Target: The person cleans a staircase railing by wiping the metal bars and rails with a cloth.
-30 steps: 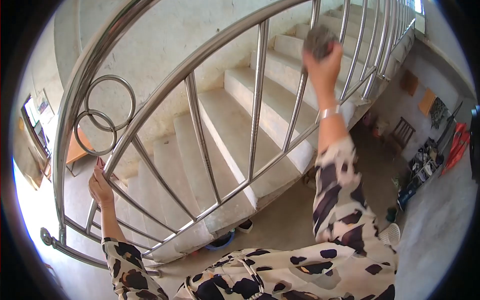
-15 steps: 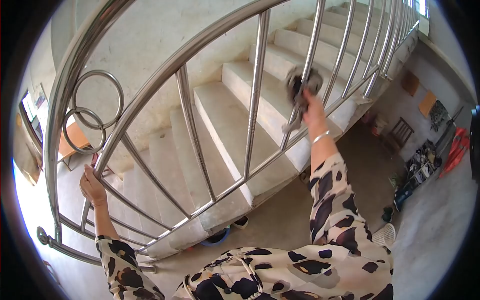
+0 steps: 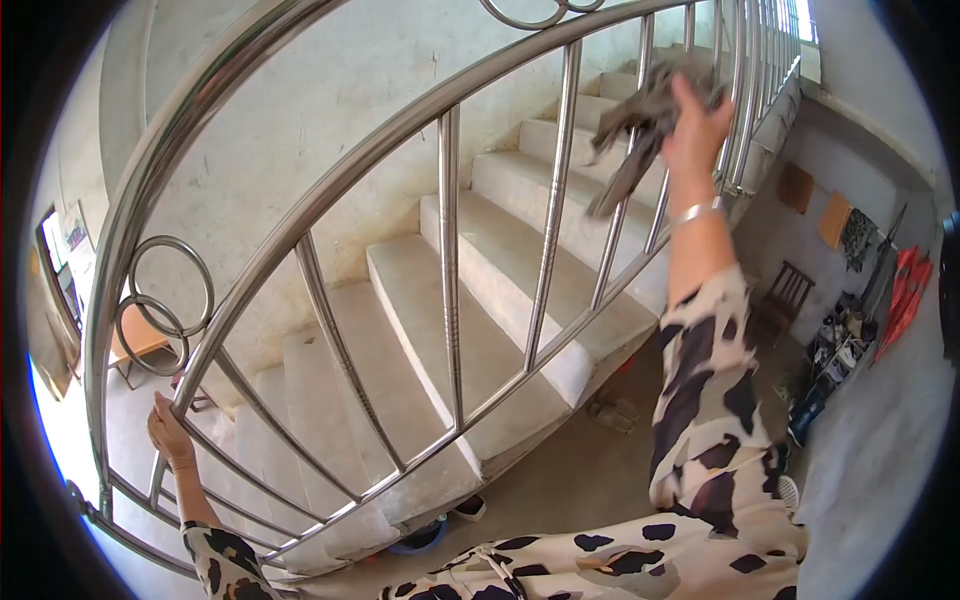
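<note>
A crumpled grey-brown rag (image 3: pixel 640 120) hangs loosely from my right hand (image 3: pixel 697 130), whose fingers are closed on it. Raised at the upper right, this hand is in front of the upper balusters, with loose ends of the cloth dangling to its left. My left hand (image 3: pixel 172 435) grips the polished steel stair railing (image 3: pixel 330 175) low on the left, where the curved rail comes down. Part of its fingers is hidden behind the metal. Upright steel balusters (image 3: pixel 449 270) run between the curved top rail and the sloping bottom rail.
Concrete stairs (image 3: pixel 480 235) rise behind the railing toward the upper right. Below the flight are a blue basin (image 3: pixel 420 538) and several shoes. A wooden chair (image 3: pixel 787 295), a cluttered shoe rack (image 3: pixel 835 350) and a red cloth (image 3: pixel 905 290) stand or hang along the right wall.
My right hand has moved up and to the right with the rag, away from the baluster it was around. My left hand keeps its hold on the railing. The view has shifted slightly.
</note>
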A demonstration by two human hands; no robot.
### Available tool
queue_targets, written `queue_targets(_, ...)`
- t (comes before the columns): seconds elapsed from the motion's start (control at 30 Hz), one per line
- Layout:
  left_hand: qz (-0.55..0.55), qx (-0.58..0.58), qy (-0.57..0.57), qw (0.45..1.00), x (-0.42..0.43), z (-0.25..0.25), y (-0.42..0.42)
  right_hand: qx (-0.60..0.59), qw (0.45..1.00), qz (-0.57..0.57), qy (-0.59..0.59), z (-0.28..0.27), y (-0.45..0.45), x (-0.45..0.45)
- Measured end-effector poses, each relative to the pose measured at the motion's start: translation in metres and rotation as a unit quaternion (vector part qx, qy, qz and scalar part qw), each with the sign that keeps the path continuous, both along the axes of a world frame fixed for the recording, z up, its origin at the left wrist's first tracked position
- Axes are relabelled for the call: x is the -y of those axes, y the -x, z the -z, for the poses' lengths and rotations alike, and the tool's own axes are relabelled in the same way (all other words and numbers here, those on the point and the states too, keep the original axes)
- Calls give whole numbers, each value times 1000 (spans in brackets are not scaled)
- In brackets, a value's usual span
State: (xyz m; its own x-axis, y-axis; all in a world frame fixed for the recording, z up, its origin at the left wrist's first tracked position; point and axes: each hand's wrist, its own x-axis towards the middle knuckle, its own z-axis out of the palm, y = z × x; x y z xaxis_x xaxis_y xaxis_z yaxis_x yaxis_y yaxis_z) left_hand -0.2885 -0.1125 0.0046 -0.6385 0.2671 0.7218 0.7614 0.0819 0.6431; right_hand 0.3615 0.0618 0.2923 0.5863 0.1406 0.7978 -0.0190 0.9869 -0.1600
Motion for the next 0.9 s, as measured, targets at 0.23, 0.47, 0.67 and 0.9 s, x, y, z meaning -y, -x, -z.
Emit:
queue_targets(0.23, 9, 33, -42, 999, 0, 2, 5, 200, 927, 314, 47, -77, -22, -61)
queue_targets(0.47, 58, 65, -91, 992, -8, 14, 24, 244, 862, 444, 33, 54, -21, -63)
queue_targets(0.67, 22, 8, -88, 996, -9, 15, 28, 335, 809, 472, 99, 199, -12, -29)
queue_targets(0.9, 50, 36, -41, 997, -4, 16, 31, 221, 865, 433, 123, 108, -11, -52)
